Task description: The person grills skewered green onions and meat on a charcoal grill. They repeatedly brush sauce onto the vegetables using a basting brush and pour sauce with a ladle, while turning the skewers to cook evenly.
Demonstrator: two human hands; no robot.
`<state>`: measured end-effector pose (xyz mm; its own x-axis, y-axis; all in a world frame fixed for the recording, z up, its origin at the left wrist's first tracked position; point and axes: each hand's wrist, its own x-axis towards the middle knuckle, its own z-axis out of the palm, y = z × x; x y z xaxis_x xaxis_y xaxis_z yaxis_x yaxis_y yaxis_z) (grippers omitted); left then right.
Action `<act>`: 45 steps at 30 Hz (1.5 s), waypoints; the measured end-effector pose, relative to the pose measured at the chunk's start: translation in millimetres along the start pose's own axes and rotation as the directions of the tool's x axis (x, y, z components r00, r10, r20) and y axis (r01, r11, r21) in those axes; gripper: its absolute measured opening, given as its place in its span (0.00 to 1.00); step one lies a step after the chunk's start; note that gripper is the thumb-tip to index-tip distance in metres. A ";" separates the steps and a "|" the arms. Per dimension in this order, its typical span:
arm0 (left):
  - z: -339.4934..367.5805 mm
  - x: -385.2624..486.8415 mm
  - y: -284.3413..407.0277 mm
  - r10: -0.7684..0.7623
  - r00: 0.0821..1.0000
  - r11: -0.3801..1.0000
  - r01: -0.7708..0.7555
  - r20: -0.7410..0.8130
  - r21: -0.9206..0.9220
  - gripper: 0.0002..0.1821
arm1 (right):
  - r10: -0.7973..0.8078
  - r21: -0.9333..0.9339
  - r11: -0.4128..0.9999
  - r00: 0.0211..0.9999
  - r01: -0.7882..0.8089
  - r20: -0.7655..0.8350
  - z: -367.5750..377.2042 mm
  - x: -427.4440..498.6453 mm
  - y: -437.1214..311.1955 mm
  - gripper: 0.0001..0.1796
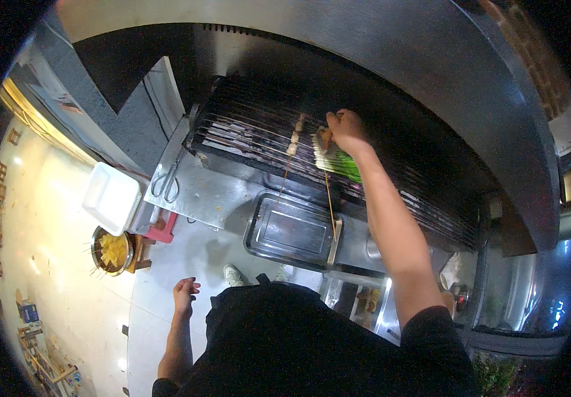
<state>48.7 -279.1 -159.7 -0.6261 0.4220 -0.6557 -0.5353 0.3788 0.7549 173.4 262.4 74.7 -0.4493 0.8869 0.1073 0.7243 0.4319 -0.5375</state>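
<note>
My right hand (347, 130) is over the charcoal grill (250, 134), with fingers bent beside a small brown item (324, 138). Whether it grips that item is not clear. Beneath and beside it lies a bunch of green vegetables with white stalks (326, 160), partly hidden by my forearm. A thin wooden skewer (330, 198) runs from there to the rim of a metal tray (290, 228). To the left, a skewer of pale food pieces (294, 138) lies across the grill bars. My left hand (184, 294) hangs low over the floor, loosely curled, with nothing visible in it.
Metal scissors or tongs (168, 181) rest on the steel ledge (216, 191) at the grill's left. Nearby are a white plastic basket (112, 198) and a metal bowl of yellow skewered food (114, 252) on a wooden stool (141, 253). A steel hood (414, 49) overhangs the grill.
</note>
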 end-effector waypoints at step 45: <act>-59.7 -16.3 -156.7 -0.081 0.987 0.945 0.120 -0.136 0.304 0.16 | -0.117 -0.546 0.805 0.964 0.233 0.238 -6.7 -0.3 32.8 0.17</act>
<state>108.9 -394.5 -266.6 -0.6516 0.2739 -0.7073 -0.4083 0.6593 0.6314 200.8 277.4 62.6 -0.6426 0.7655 -0.0330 0.7640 0.6434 0.0486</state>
